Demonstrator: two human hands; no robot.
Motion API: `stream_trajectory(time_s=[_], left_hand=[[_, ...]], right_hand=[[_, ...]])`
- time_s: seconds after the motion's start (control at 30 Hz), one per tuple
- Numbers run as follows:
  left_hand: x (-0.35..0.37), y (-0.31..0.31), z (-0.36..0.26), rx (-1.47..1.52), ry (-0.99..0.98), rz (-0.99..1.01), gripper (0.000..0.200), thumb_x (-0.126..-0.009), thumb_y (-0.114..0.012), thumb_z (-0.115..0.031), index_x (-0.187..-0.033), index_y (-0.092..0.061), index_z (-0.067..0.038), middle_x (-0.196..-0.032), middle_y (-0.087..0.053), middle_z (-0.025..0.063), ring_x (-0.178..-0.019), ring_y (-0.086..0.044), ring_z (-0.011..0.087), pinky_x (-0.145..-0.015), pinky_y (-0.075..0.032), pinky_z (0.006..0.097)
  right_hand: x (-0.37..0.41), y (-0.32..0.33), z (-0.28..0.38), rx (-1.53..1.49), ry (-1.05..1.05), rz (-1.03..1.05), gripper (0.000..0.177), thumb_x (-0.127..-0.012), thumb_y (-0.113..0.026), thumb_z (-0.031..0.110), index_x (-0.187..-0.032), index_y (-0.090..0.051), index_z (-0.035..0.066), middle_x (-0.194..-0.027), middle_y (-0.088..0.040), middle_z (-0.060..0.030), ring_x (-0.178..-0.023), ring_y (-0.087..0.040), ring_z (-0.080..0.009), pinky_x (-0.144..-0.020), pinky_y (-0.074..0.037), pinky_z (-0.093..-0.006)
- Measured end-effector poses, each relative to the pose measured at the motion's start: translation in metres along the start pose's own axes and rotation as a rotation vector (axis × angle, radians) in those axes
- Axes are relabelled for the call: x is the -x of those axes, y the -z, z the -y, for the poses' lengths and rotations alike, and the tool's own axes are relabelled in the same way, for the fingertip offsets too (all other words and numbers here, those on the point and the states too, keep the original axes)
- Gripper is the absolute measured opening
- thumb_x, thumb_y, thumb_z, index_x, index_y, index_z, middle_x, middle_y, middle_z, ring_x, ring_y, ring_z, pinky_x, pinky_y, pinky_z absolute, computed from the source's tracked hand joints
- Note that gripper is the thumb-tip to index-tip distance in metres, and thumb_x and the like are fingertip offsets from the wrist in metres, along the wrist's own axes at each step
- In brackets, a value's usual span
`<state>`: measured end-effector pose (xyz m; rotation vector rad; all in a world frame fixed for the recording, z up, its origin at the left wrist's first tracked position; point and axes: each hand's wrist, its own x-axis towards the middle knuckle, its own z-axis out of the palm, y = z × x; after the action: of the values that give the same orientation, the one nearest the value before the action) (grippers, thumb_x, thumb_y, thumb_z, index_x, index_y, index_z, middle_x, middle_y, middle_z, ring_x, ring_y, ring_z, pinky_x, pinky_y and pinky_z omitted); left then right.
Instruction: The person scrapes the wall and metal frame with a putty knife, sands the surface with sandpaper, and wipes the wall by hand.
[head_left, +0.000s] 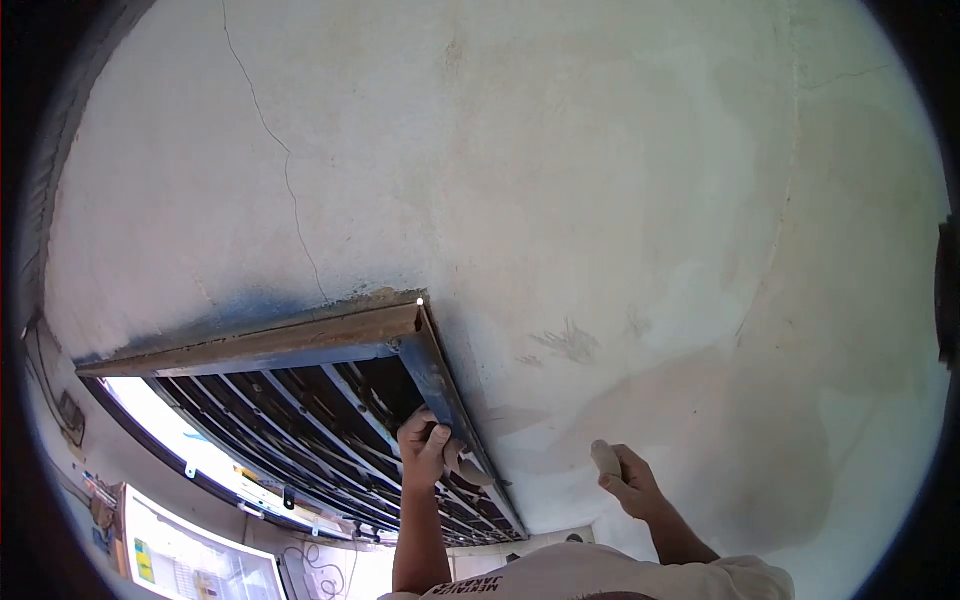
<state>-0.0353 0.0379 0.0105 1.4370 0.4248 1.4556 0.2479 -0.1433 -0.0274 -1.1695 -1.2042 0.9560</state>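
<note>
Left grip: our left hand (428,448) is wrapped tight round the rusty blue-grey metal window frame (440,380).
Right grip: our right hand (632,486) is closed on a pale rounded tool handle (605,458), near the whitish plastered wall (620,200).
Done: we reckon the bit beside the frame's smoothed.
Left: long thin crack (290,170) above, untouched.

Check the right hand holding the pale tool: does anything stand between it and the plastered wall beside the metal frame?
Nothing visible does. The right hand holds the pale tool close to bare wall; the left hand grips the metal frame, off to the side.
</note>
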Motion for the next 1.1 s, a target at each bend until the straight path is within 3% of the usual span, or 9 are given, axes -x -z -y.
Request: stream_trajectory(time_s=[0.1, 0.17, 0.3, 0.43, 0.57, 0.7, 0.8, 0.93, 1.1], left_hand=[[0.0, -0.005, -0.008, 0.023, 0.028, 0.023, 0.025, -0.092, -0.066, -0.022, -0.092, -0.062, 0.002, -0.087, -0.062, 0.008, -0.044, -0.052, 0.01, -0.043, -0.043, 0.0229], [0.001, -0.007, -0.008, 0.017, 0.026, 0.003, 0.025, -0.092, -0.065, -0.023, -0.092, -0.061, 0.002, -0.087, -0.061, 0.0071, -0.048, -0.053, 0.01, -0.045, -0.045, 0.023], [0.0, -0.019, -0.012, -0.071, -0.035, -0.058, 0.025, -0.093, -0.065, -0.023, -0.091, -0.062, 0.001, -0.086, -0.059, 0.0036, -0.066, -0.054, 0.0089, -0.058, -0.046, 0.0228], [0.004, -0.011, -0.009, -0.103, 0.015, -0.073, 0.023, -0.093, -0.065, -0.022, -0.091, -0.063, 0.001, -0.085, -0.059, 0.0017, -0.071, -0.053, 0.0085, -0.064, -0.043, 0.0228], [0.003, -0.017, -0.018, -0.095, 0.002, -0.043, 0.021, -0.094, -0.064, -0.02, -0.091, -0.063, 0.001, -0.083, -0.058, 0.0005, -0.071, -0.054, 0.0076, -0.065, -0.046, 0.023], [0.003, -0.018, -0.02, -0.08, -0.002, -0.03, 0.02, -0.095, -0.063, -0.018, -0.092, -0.063, 0.001, -0.083, -0.058, -0.0001, -0.072, -0.055, 0.0078, -0.067, -0.05, 0.0239], [0.003, -0.017, -0.016, -0.072, 0.004, -0.034, 0.019, -0.095, -0.062, -0.018, -0.092, -0.063, 0.001, -0.084, -0.057, -0.0001, -0.075, -0.055, 0.0079, -0.069, -0.05, 0.0242], [0.005, -0.019, -0.017, -0.079, 0.013, -0.056, 0.02, -0.096, -0.061, -0.019, -0.094, -0.063, 0.001, -0.087, -0.057, 0.0, -0.078, -0.054, 0.0076, -0.069, -0.051, 0.0243], [0.011, -0.021, -0.017, -0.221, -0.036, -0.106, 0.018, -0.096, -0.061, -0.016, -0.097, -0.063, 0.002, -0.089, -0.059, 0.0009, -0.079, -0.054, 0.0079, -0.076, -0.048, 0.0241]], right_hand=[[0.015, 0.009, 0.006, 0.261, 0.011, 0.075, 0.041, -0.077, -0.077, 0.02, -0.109, -0.06, 0.002, -0.087, -0.057, -0.0043, -0.079, -0.055, -0.0169, -0.07, -0.046, -0.0315], [0.019, 0.013, 0.016, 0.527, 0.244, 0.096, 0.037, -0.074, -0.079, 0.016, -0.104, -0.062, 0.002, -0.088, -0.06, -0.0069, -0.081, -0.058, -0.0192, -0.07, -0.047, -0.0331], [0.027, 0.014, 0.033, 0.516, 0.218, 0.071, 0.033, -0.075, -0.078, 0.014, -0.1, -0.06, 0.003, -0.087, -0.064, -0.008, -0.076, -0.06, -0.0185, -0.065, -0.047, -0.033], [0.032, 0.011, 0.076, 0.344, 0.027, 0.124, 0.042, -0.074, -0.079, 0.007, -0.108, -0.055, 0.005, -0.076, -0.061, -0.0026, -0.067, -0.057, -0.0126, -0.063, -0.047, -0.03], [0.034, 0.022, 0.081, 0.372, 0.451, 0.007, 0.038, -0.071, -0.077, -0.001, -0.101, -0.055, 0.006, -0.089, -0.066, -0.008, -0.077, -0.064, -0.0163, -0.069, -0.051, -0.0278], [0.039, 0.029, 0.078, -0.357, 0.486, -0.288, 0.047, -0.066, -0.067, -0.01, -0.104, -0.047, 0.01, -0.098, -0.058, -0.0121, -0.082, -0.063, -0.0221, -0.071, -0.052, -0.0339], [0.051, 0.022, 0.093, -0.553, 0.384, -0.254, 0.054, -0.063, -0.064, -0.01, -0.109, -0.043, 0.01, -0.098, -0.055, -0.0122, -0.08, -0.063, -0.0239, -0.068, -0.053, -0.0351], [0.067, 0.025, 0.082, -0.548, 0.187, -0.254, 0.063, -0.069, -0.058, -0.001, -0.129, -0.04, 0.007, -0.075, -0.054, -0.0086, -0.05, -0.057, -0.0202, -0.047, -0.049, -0.0314], [0.071, 0.02, 0.068, -0.502, 0.104, -0.207, 0.058, -0.088, -0.059, 0.025, -0.137, -0.035, 0.004, -0.066, -0.05, -0.0077, -0.04, -0.049, -0.016, -0.037, -0.042, -0.0281]])
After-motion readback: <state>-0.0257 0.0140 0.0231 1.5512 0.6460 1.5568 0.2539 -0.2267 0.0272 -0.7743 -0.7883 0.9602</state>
